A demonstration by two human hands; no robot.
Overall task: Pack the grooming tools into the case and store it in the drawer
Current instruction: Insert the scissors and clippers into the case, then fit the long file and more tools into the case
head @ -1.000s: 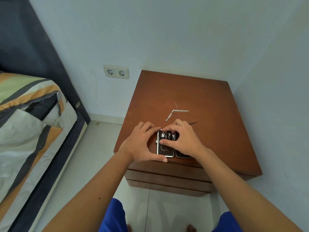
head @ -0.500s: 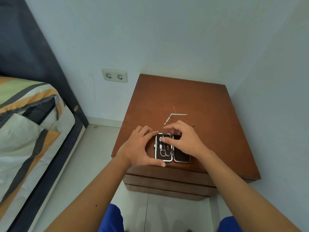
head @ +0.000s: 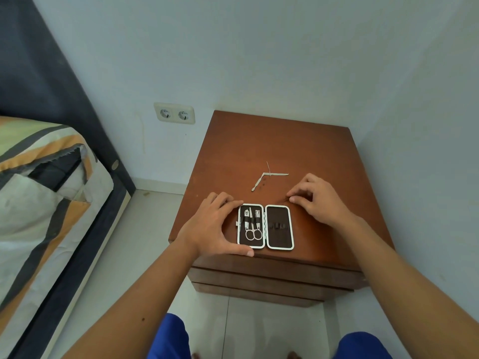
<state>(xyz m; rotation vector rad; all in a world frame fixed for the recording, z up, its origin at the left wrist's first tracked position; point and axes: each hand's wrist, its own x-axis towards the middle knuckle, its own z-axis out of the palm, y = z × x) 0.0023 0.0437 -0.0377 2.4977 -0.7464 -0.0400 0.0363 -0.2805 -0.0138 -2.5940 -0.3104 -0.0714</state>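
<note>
No legible text anywhere

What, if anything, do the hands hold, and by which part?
The left hand grips the open case by its left edge. The right hand curls over the nightstand; whether it holds anything cannot be told.
</note>
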